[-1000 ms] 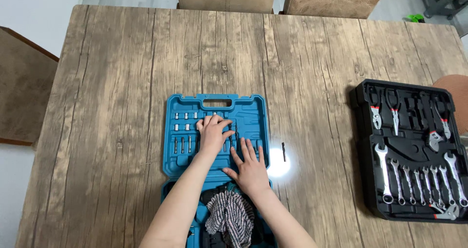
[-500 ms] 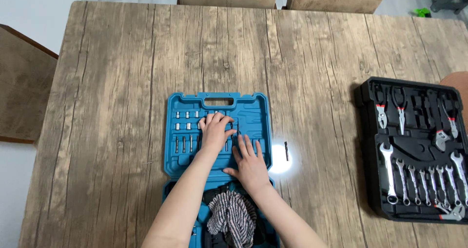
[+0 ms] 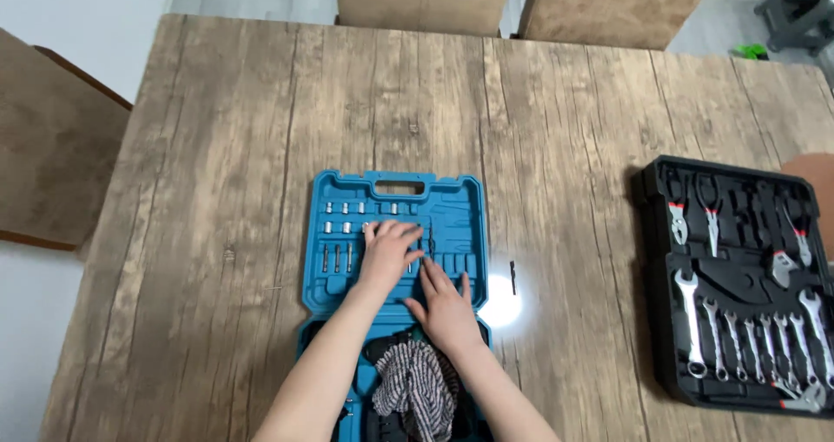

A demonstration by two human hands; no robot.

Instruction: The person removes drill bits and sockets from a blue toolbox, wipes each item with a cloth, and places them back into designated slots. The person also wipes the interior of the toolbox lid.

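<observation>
A broad wooden table (image 3: 261, 164) of weathered grey-brown planks fills most of the view, with a small bright spot of light (image 3: 502, 307) glaring on its surface just past centre toward 4 o'clock. Two brown upholstered chairs stand at the far edge, one (image 3: 423, 1) at 12 o'clock and another (image 3: 615, 6) at 1 o'clock, and a third (image 3: 48, 147) sits at 9 o'clock. Pale grey floor (image 3: 78, 8) shows at 10 o'clock and again at 8 o'clock.

Single head-worn view, looking steeply down from above wooden table (image 3: 261, 190); hands centred low in frame, at arm's length; no second view.
</observation>
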